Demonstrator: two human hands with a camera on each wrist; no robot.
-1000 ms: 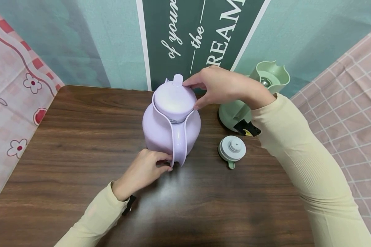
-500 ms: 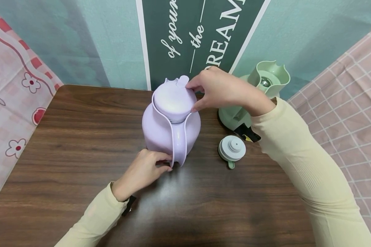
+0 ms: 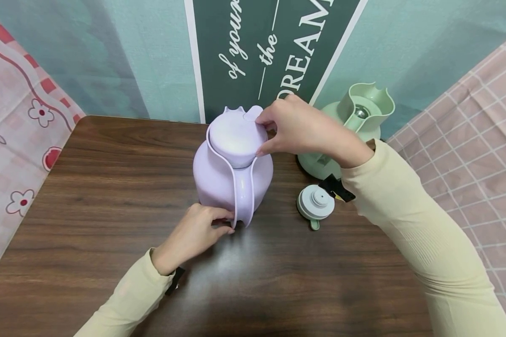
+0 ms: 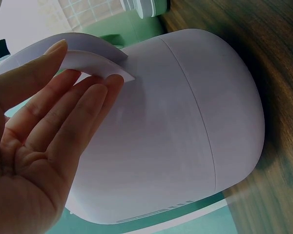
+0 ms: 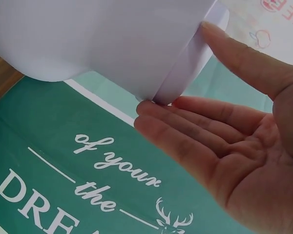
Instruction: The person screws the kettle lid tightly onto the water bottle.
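Note:
A lilac thermos jug point(image 3: 211, 175) stands upright near the table's back edge, its handle point(image 3: 244, 192) toward me. My left hand point(image 3: 196, 231) pinches the lower end of that handle between thumb and fingertips; in the left wrist view the fingers point(image 4: 83, 112) lie along the handle's edge. A round lilac lid point(image 3: 237, 135) with a small tab point(image 3: 253, 113) sits in the jug's neck, the tab pointing to the far right. My right hand point(image 3: 301, 124) grips the lid's right side, thumb near and fingertips by the tab. The right wrist view shows thumb and fingers at the lid's rim point(image 5: 185, 73).
A pale green thermos jug point(image 3: 371, 105) without a lid stands at the back right, partly hidden by my right forearm. Before it lies a white and green stopper point(image 3: 316, 203). A green cloth with lettering point(image 3: 274, 51) hangs behind the wooden table point(image 3: 130, 187).
The lid has turned clockwise as seen from above, its tab swinging to the right, with my right hand turning along. My left hand and the lilac jug have stayed put.

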